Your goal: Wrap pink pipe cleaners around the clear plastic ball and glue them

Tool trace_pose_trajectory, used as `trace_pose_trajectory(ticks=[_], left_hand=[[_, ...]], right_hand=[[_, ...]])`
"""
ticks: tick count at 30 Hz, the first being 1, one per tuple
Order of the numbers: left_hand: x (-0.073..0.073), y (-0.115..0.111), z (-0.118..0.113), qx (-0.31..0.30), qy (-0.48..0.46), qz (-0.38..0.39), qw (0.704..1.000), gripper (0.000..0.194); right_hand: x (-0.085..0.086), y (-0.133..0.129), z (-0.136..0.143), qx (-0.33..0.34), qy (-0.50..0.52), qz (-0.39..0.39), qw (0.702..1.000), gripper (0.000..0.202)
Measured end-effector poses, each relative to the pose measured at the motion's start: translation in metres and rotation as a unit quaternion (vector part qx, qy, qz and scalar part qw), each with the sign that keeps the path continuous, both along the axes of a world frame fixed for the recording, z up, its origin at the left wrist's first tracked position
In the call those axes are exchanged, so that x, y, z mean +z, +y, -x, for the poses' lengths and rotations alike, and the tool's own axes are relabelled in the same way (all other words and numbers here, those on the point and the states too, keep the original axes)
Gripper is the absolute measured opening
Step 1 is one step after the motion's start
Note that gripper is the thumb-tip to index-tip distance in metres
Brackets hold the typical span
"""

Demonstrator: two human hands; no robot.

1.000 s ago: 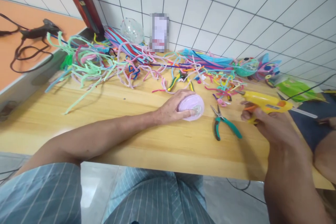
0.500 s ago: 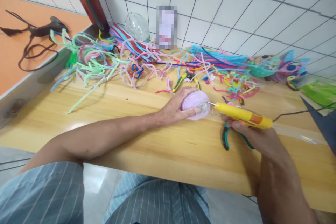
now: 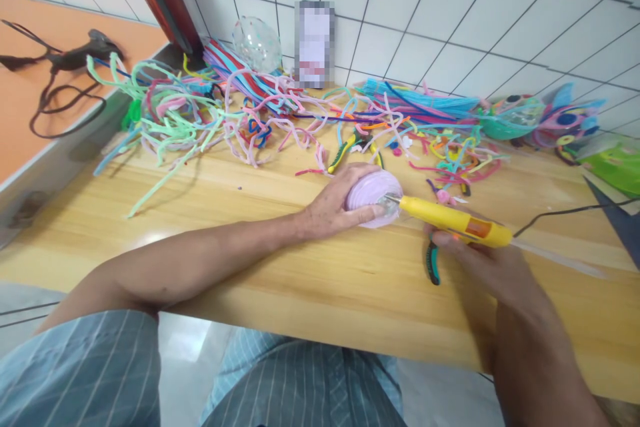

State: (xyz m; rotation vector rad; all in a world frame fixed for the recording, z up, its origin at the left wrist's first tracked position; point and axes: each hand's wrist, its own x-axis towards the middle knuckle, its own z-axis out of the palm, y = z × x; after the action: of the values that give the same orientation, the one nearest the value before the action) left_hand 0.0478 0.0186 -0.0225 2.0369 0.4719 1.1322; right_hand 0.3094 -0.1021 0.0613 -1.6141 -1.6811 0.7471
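Observation:
My left hand (image 3: 335, 203) is closed round a ball wound with lilac pipe cleaners (image 3: 367, 188), thumb across its near side. A clear patch of the ball shows past the thumb. In my right hand (image 3: 475, 257) is a yellow hot glue gun (image 3: 445, 219), its metal nozzle at the ball's clear patch. Whether the nozzle touches it I cannot tell. A clear glue stick (image 3: 560, 257) juts from the gun's rear. Beneath the right hand lie green-handled pliers (image 3: 433, 261), partly hidden. Yellow-and-black pliers (image 3: 343, 152) rest just beyond the ball.
Loose pipe cleaners (image 3: 185, 123) tangle along the back, beside bundled blue ones (image 3: 425, 105). A phone (image 3: 314, 43) and a clear ball (image 3: 257, 45) stand near the tiled wall. A red flask (image 3: 160, 3) stands back left; decorated fish figures (image 3: 567, 119) sit back right. The gun's cord (image 3: 565, 210) trails right.
My right hand has brought the glue gun slightly left, so its nozzle now overlaps the ball's clear patch. The left hand keeps its hold on the ball. The view has shifted a little.

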Motion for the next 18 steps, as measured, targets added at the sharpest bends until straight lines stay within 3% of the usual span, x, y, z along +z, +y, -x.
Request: trace_pose_trajectory(ticks=[18], left_hand=[[0.0032,-0.0012,0.0005,-0.001,0.015,0.004,1.0,0.071]], right_hand=[[-0.0004,-0.0035,0.005,-0.06,0.021,0.025,0.998,0.033]])
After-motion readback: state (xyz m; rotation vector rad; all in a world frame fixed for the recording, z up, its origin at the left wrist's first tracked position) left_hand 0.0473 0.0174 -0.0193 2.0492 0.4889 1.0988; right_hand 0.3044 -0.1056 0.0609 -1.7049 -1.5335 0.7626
